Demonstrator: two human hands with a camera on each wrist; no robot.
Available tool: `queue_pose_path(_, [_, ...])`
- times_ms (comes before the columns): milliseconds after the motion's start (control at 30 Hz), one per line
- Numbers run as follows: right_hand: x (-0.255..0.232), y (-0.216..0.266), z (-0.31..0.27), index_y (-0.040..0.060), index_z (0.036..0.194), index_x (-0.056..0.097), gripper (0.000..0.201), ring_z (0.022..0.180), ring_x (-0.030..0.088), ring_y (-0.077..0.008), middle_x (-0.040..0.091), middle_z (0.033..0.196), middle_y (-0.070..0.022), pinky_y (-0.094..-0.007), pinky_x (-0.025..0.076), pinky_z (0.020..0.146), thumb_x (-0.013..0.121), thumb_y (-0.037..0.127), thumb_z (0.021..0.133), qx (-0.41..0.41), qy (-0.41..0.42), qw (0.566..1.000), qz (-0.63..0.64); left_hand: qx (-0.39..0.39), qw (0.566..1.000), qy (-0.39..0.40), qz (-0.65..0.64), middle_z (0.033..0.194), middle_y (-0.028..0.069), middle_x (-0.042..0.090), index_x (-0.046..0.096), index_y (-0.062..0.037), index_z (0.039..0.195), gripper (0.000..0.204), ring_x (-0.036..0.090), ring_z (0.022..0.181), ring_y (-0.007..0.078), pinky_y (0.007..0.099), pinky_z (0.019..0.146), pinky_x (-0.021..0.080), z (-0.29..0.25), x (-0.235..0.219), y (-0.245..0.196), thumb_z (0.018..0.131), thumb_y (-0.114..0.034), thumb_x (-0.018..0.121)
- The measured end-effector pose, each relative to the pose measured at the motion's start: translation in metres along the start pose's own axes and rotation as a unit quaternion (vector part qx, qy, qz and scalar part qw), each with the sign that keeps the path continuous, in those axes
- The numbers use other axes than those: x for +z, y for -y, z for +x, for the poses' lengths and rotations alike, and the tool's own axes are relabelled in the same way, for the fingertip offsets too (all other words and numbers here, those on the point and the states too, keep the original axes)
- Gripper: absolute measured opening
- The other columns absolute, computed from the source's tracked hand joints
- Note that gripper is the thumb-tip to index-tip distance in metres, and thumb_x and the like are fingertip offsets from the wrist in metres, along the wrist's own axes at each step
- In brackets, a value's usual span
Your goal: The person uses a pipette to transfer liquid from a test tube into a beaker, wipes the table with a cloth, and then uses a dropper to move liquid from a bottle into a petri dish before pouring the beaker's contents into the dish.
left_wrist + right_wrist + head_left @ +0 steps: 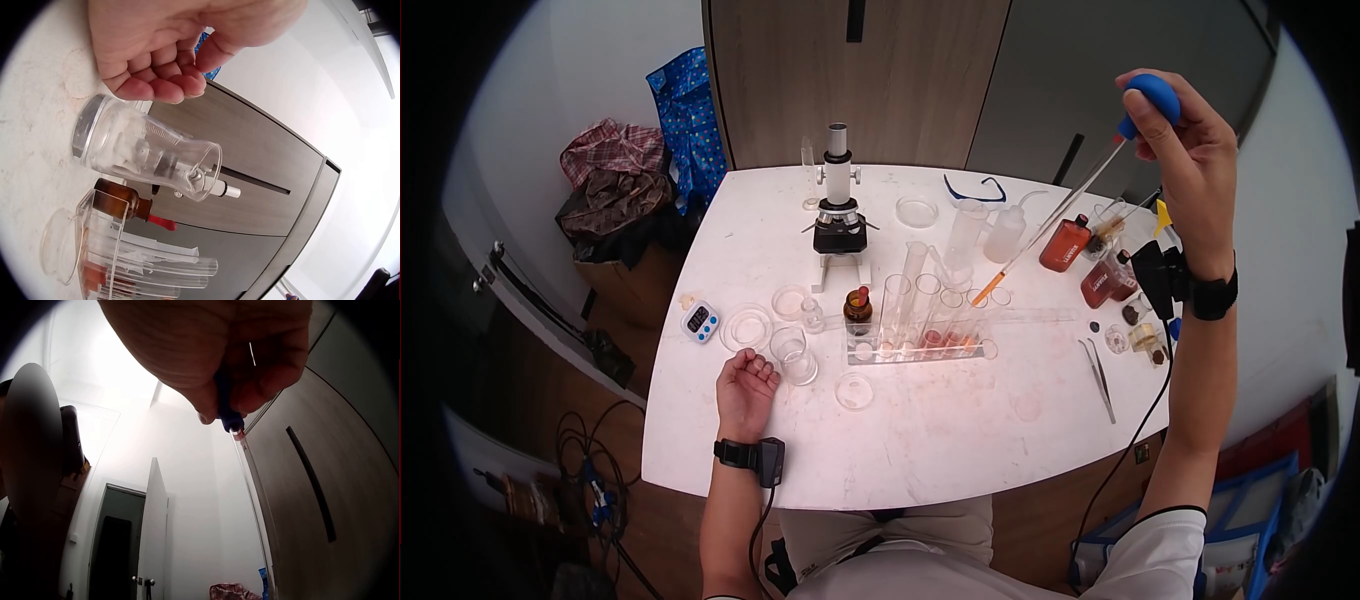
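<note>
High at the right of the head view, my right hand (1198, 160) grips the blue rubber bulb (1157, 98) of a long glass pipette (1082, 188). The pipette slants down to the left, with orange liquid (990, 289) in its lower end. That tip overlaps the tops of the test tubes (897, 300) in a clear rack (862, 356); several tubes hold reddish or orange liquid low down. My left hand (747, 390) rests palm up by the table's left side, fingers loosely curled and holding nothing. Beside its fingertips stands a clear glass beaker (128, 140).
A brown dropper bottle (858, 308) stands at the rack's left end, with a microscope (840, 215) behind. Petri dishes (747, 329) and a timer (700, 321) lie at left. To the right are red-brown bottles (1064, 244), tweezers (1099, 380) and a wash bottle (1004, 236).
</note>
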State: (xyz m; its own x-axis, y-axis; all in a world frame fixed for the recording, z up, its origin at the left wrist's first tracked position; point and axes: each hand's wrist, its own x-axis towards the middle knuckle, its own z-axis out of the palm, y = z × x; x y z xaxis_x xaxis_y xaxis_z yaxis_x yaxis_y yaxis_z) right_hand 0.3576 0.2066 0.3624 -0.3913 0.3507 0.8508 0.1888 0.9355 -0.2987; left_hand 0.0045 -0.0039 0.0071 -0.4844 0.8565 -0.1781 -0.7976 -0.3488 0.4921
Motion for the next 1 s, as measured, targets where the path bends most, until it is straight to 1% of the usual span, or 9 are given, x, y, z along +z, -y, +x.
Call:
queue_pose_path(133, [0.0012, 0.0001, -0.0012, 0.0056, 0.102, 0.071, 0.023, 0.066, 0.057, -0.0051, 0.063, 0.077, 0.0015, -0.0184, 0.045, 0.060, 0.072, 0.025, 0.090, 0.001, -0.002, 1.000, 0.003, 0.003, 1.000, -0.009, 0.000, 0.074, 0.0019, 0.057, 0.058, -0.0081, 0.087, 0.015, 0.055, 0.074, 0.0167, 0.0309, 0.075, 0.048, -0.0012, 0.0025, 0.0003, 0.094, -0.019, 0.051])
queue_pose_path(233, [0.0020, 0.0022, -0.0012, 0.0050, 0.102, 0.071, 0.023, 0.066, 0.056, -0.0050, 0.063, 0.077, 0.0016, -0.0184, 0.045, 0.060, 0.072, 0.025, 0.090, 0.001, -0.005, 1.000, 0.004, 0.002, 1.000, -0.002, 0.006, 0.076, 0.0010, 0.054, 0.056, -0.0082, 0.088, 0.014, 0.054, 0.075, 0.0149, 0.0307, 0.075, 0.047, 0.0000, -0.0005, 0.0002, 0.094, -0.019, 0.050])
queue_pose_path(367, [0.0013, 0.0020, -0.0015, 0.0045, 0.102, 0.071, 0.023, 0.066, 0.056, -0.0050, 0.063, 0.078, 0.0016, -0.0184, 0.045, 0.060, 0.072, 0.024, 0.090, 0.004, -0.002, 1.000, 0.008, 0.002, 1.000, -0.001, 0.009, 0.076, 0.0009, 0.054, 0.056, -0.0083, 0.088, 0.014, 0.053, 0.075, 0.0151, 0.0309, 0.076, 0.047, 0.0003, -0.0001, -0.0002, 0.094, -0.019, 0.050])
queue_pose_path(433, [0.0018, 0.0018, -0.0024, 0.0043, 0.102, 0.071, 0.022, 0.067, 0.057, -0.0053, 0.063, 0.078, 0.0016, -0.0186, 0.045, 0.060, 0.073, 0.023, 0.090, -0.001, -0.008, 1.000, 0.010, 0.000, 1.000, -0.003, -0.001, 0.074, 0.0017, 0.056, 0.058, -0.0080, 0.088, 0.015, 0.055, 0.073, 0.0166, 0.0314, 0.075, 0.048, 0.0001, 0.0006, 0.0001, 0.094, -0.018, 0.050])
queue_pose_path(567, [0.0011, 0.0028, -0.0013, 0.0047, 0.102, 0.070, 0.022, 0.069, 0.059, -0.0056, 0.063, 0.078, 0.0016, -0.0189, 0.045, 0.061, 0.073, 0.023, 0.090, 0.005, -0.005, 1.000, 0.009, 0.004, 1.000, -0.013, 0.004, 0.074, 0.0017, 0.056, 0.058, -0.0081, 0.087, 0.015, 0.054, 0.073, 0.0166, 0.0313, 0.075, 0.047, 0.0016, 0.0032, -0.0002, 0.094, -0.018, 0.050])
queue_pose_path(667, [0.0018, 0.0025, -0.0034, 0.0051, 0.102, 0.070, 0.022, 0.070, 0.061, -0.0057, 0.064, 0.079, 0.0016, -0.0191, 0.046, 0.061, 0.073, 0.024, 0.090, -0.001, -0.004, 1.000, 0.009, 0.000, 1.000, -0.008, 0.008, 0.075, 0.0009, 0.053, 0.055, -0.0084, 0.087, 0.014, 0.053, 0.074, 0.0153, 0.0309, 0.076, 0.047, 0.0010, -0.0003, 0.0009, 0.094, -0.019, 0.049])
queue_pose_path(733, [0.0019, 0.0016, -0.0037, 0.0056, 0.103, 0.071, 0.023, 0.071, 0.062, -0.0058, 0.064, 0.080, 0.0015, -0.0191, 0.047, 0.062, 0.073, 0.024, 0.090, -0.003, 0.000, 1.000, 0.002, 0.001, 1.000, 0.000, -0.001, 0.074, 0.0015, 0.056, 0.058, -0.0084, 0.088, 0.015, 0.055, 0.074, 0.0165, 0.0314, 0.075, 0.048, 0.0007, -0.0012, 0.0005, 0.095, -0.019, 0.050])
queue_pose_path(1000, [0.0013, 0.0026, -0.0046, 0.0061, 0.103, 0.070, 0.022, 0.072, 0.061, -0.0061, 0.064, 0.080, 0.0016, -0.0194, 0.047, 0.063, 0.072, 0.024, 0.091, -0.009, 0.010, 1.000, -0.007, 0.000, 1.000, 0.004, -0.002, 0.074, 0.0017, 0.058, 0.059, -0.0080, 0.088, 0.016, 0.055, 0.074, 0.0163, 0.0312, 0.075, 0.048, 0.0020, -0.0024, 0.0001, 0.095, -0.019, 0.050])
